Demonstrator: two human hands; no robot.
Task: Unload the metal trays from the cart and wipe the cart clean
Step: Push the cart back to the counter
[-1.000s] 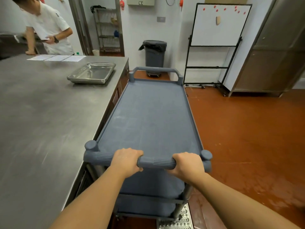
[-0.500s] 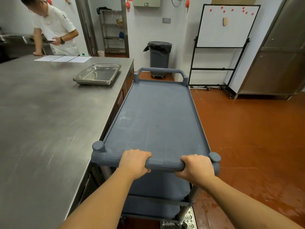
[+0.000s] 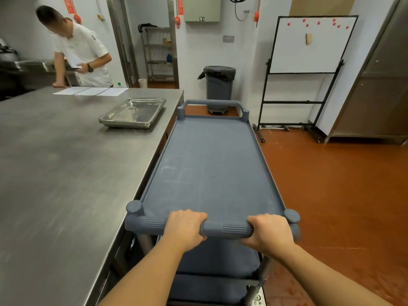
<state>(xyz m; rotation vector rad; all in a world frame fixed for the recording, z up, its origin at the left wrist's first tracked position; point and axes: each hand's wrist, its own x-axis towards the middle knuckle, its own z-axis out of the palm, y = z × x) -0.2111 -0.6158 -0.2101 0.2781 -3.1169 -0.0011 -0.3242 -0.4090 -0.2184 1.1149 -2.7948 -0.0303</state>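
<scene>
Rolled slightly beside the worktop [image 3: 66, 173], seemingly — cart handle [image 3: 225, 229] clenched in both grips, left hand [image 3: 184, 226] and right hand [image 3: 268, 234]. Needed even push, clear of worktop edge.

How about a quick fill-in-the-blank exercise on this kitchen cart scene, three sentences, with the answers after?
1. On the cart, the left hand and the right hand both grip the near ____.
2. The metal trays sit stacked on the steel counter, not on the ____.
3. The grey bin beyond the cart is lined with a ____ bag.

Missing words: handle; cart; black.
</scene>
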